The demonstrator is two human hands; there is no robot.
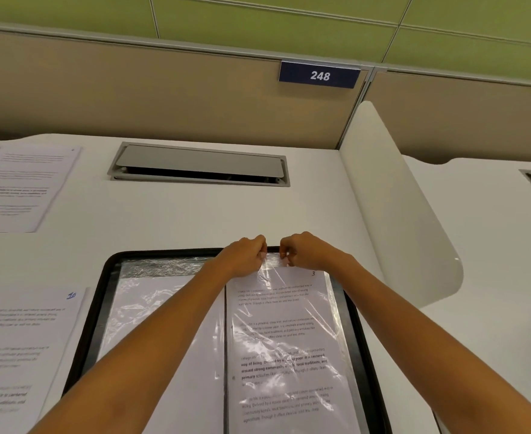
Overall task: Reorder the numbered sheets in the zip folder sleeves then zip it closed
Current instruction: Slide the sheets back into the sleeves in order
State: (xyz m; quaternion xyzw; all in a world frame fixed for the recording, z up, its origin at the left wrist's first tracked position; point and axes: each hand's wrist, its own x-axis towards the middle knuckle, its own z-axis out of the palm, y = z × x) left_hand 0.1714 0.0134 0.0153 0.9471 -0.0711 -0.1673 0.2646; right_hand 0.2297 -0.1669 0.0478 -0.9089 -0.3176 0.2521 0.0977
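The fingers [261, 249] of my left hand [247, 253] are curled in and pinch the top edge of the clear sleeve [331, 311] on the right side of the zip folder [101, 296]. The fingers [284, 250] of my right hand [301, 250] are curled the same way and pinch that edge just beside them, so the two hands sit close together at the far rim of the folder. Whether either pinch also catches paper, I cannot tell.

Inside that sleeve lies a printed sheet marked 3 [283, 339] in its top right corner, its text showing through crinkled, glossy plastic. The folder lies open flat on the desk [195, 214] in front of me, its black border framing both halves. My forearms cross over it. The left sleeve [151, 308] holds a sheet showing a blank white face, with wrinkled plastic above it.

On the desk, just left of the folder and touching its edge, lies a loose sheet marked 10 [23, 339] in blue ink. Further away at the far left lie more printed sheets [16, 186]. Beyond the folder, a grey cable hatch [200, 164] is set into the desk. A white curved divider [392, 198] stands at the right, and a blue plate reading 248 [319, 75] hangs on the tan partition [132, 89] behind.
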